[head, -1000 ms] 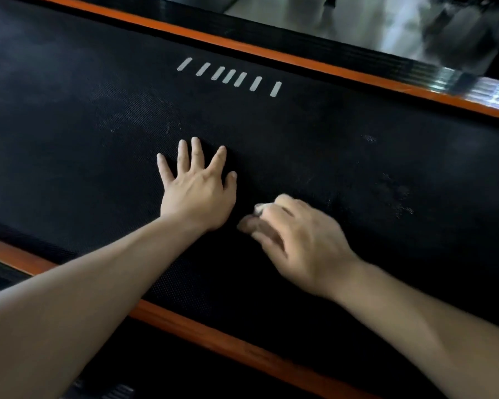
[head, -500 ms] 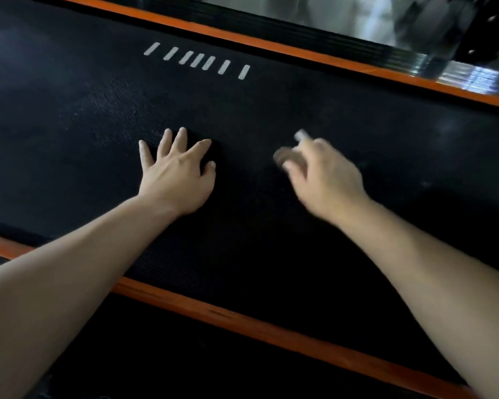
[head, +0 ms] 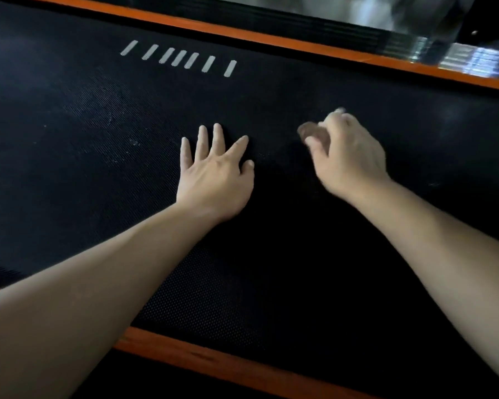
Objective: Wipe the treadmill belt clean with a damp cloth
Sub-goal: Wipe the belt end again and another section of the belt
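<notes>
The black treadmill belt [head: 78, 174] fills most of the view. Its rubbery surface has fine diagonal ribbing further off and a dotted weave closer in. A flat orange strip [head: 271, 38] borders its far edge and another orange strip [head: 213, 359] borders its near edge. Beyond the far one lies ridged black trim and a shiny metal piece [head: 470, 57].

The left hand [head: 213, 174] lies palm-down on the belt, fingers straight and spread, holding nothing. Just to its right, apart from it, the right hand [head: 349, 156] is curled, its fingers bunched round a small cloth [head: 311, 133], a blurred brownish wad against the belt's middle.

Seven short pale slanted bars [head: 179, 57] sit in a row near the far edge. Faint whitish dusty smudges [head: 110, 116] speckle the belt left of the hands.
</notes>
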A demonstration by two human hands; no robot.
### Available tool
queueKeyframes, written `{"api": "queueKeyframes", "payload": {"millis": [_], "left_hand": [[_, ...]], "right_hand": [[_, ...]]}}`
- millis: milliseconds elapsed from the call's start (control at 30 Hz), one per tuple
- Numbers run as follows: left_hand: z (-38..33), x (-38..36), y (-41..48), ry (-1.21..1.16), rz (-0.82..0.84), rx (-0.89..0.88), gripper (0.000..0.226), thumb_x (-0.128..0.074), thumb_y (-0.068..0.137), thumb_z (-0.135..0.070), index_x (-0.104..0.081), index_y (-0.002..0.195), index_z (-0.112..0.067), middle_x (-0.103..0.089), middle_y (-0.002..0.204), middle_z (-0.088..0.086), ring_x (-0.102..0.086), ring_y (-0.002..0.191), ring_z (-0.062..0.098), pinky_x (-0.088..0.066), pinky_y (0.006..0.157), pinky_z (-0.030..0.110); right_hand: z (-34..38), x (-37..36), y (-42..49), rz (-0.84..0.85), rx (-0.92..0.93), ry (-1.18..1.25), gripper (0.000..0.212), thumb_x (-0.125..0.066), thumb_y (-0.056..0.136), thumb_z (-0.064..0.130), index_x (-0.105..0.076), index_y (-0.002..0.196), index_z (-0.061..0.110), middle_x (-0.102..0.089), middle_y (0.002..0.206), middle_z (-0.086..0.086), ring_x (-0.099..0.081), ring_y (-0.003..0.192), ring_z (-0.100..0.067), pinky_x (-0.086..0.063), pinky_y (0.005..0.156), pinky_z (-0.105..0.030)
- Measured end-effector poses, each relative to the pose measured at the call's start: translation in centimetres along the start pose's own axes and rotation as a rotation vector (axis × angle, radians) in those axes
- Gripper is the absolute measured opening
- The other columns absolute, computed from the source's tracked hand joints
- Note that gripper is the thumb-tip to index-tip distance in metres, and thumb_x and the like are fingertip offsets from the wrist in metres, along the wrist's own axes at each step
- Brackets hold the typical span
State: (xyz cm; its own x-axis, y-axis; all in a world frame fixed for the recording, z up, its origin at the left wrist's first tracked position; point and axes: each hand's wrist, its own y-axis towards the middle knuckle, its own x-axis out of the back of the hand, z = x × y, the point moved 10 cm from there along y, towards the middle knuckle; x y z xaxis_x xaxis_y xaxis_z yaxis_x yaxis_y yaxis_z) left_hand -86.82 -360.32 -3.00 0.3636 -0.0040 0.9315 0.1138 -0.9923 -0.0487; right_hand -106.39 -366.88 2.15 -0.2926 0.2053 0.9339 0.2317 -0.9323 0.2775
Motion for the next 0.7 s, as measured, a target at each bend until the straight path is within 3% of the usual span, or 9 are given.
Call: {"api": "queueKeyframes", "payload": {"millis": [100, 167, 233, 300, 367, 467, 567, 633, 700], "left_hand": [[-0.4, -0.3, 0.0, 0.074, -0.003, -0.007, 0.062, -0.024, 0.105, -0.055, -0.016, 0.163, -0.034, 0.003, 0.173, 0.014, 0.014, 0.158, 0.031, 0.012, 0.126, 0.055], [-0.9, -0.3, -0.2, 0.113, -0.018, -0.029, 0.066, -0.022, 0.104, -0.059, -0.015, 0.163, -0.031, 0.004, 0.172, 0.017, 0.015, 0.158, 0.031, 0.011, 0.126, 0.054], [-1.4, -0.1, -0.3, 0.119, -0.044, -0.071, 0.066, -0.023, 0.104, -0.058, -0.017, 0.163, -0.031, 0.003, 0.172, 0.016, 0.016, 0.158, 0.031, 0.011, 0.127, 0.051], [-1.5, -0.2, -0.5, 0.111, -0.038, -0.082, 0.065, -0.023, 0.104, -0.059, -0.016, 0.163, -0.033, 0.004, 0.173, 0.013, 0.016, 0.158, 0.031, 0.011, 0.127, 0.049], [-1.4, -0.4, -0.3, 0.118, -0.016, -0.074, 0.065, -0.022, 0.103, -0.06, -0.013, 0.163, -0.035, 0.004, 0.173, 0.012, 0.015, 0.158, 0.031, 0.011, 0.127, 0.05], [-1.3, -0.5, -0.2, 0.133, -0.01, -0.081, 0.066, -0.019, 0.103, -0.061, -0.012, 0.163, -0.034, 0.004, 0.173, 0.012, 0.015, 0.158, 0.032, 0.01, 0.127, 0.052], [-1.4, -0.5, -0.3, 0.16, -0.006, -0.074, 0.071, -0.011, 0.099, -0.062, -0.01, 0.163, -0.033, 0.004, 0.173, 0.014, 0.014, 0.158, 0.034, 0.009, 0.127, 0.053], [-1.6, -0.6, -0.3, 0.179, 0.021, -0.072, 0.074, -0.008, 0.096, -0.062, -0.01, 0.163, -0.031, 0.005, 0.172, 0.016, 0.015, 0.158, 0.036, 0.009, 0.126, 0.055], [-2.1, -0.2, 0.0, 0.184, 0.03, -0.082, 0.074, -0.008, 0.098, -0.061, -0.012, 0.163, -0.028, 0.005, 0.172, 0.019, 0.015, 0.157, 0.038, 0.009, 0.126, 0.057]], "right_hand": [[5.2, -0.3, -4.9, 0.106, 0.317, 0.144, 0.036, -0.052, 0.096, 0.045, -0.058, 0.117, 0.016, -0.061, 0.115, -0.002, -0.063, 0.102, -0.027, -0.053, 0.074, -0.041], [4.9, -0.3, -4.5, 0.149, 0.392, 0.152, 0.033, -0.054, 0.095, 0.045, -0.06, 0.115, 0.019, -0.062, 0.119, 0.002, -0.063, 0.105, -0.024, -0.054, 0.077, -0.04], [1.3, 0.1, 0.6, 0.049, 0.258, 0.047, 0.03, -0.057, 0.097, 0.04, -0.059, 0.117, 0.018, -0.061, 0.129, 0.0, -0.062, 0.113, -0.028, -0.051, 0.085, -0.04], [-2.1, 0.4, 5.0, 0.006, 0.063, -0.127, 0.033, -0.054, 0.099, 0.04, -0.056, 0.12, 0.015, -0.061, 0.124, -0.007, -0.061, 0.109, -0.034, -0.046, 0.084, -0.042], [-1.1, -0.2, 5.8, -0.007, 0.103, -0.208, 0.039, -0.052, 0.1, 0.041, -0.055, 0.126, 0.012, -0.062, 0.117, -0.011, -0.061, 0.103, -0.035, -0.044, 0.084, -0.043], [2.3, -1.2, 2.6, 0.081, 0.288, 0.005, 0.031, -0.055, 0.099, 0.042, -0.059, 0.113, 0.014, -0.062, 0.108, -0.004, -0.062, 0.092, -0.026, -0.048, 0.08, -0.042], [1.1, -1.3, 3.4, 0.098, 0.3, 0.041, 0.032, -0.055, 0.097, 0.043, -0.059, 0.111, 0.014, -0.065, 0.112, -0.005, -0.063, 0.095, -0.03, -0.05, 0.081, -0.044], [-2.3, -0.7, 7.8, 0.024, 0.099, -0.058, 0.037, -0.051, 0.099, 0.042, -0.056, 0.122, 0.014, -0.063, 0.121, -0.008, -0.062, 0.104, -0.037, -0.049, 0.084, -0.044], [-4.4, -0.5, 10.1, 0.003, -0.082, -0.088, 0.037, -0.047, 0.101, 0.043, -0.054, 0.122, 0.014, -0.059, 0.115, -0.005, -0.061, 0.104, -0.038, -0.044, 0.079, -0.042]]}}
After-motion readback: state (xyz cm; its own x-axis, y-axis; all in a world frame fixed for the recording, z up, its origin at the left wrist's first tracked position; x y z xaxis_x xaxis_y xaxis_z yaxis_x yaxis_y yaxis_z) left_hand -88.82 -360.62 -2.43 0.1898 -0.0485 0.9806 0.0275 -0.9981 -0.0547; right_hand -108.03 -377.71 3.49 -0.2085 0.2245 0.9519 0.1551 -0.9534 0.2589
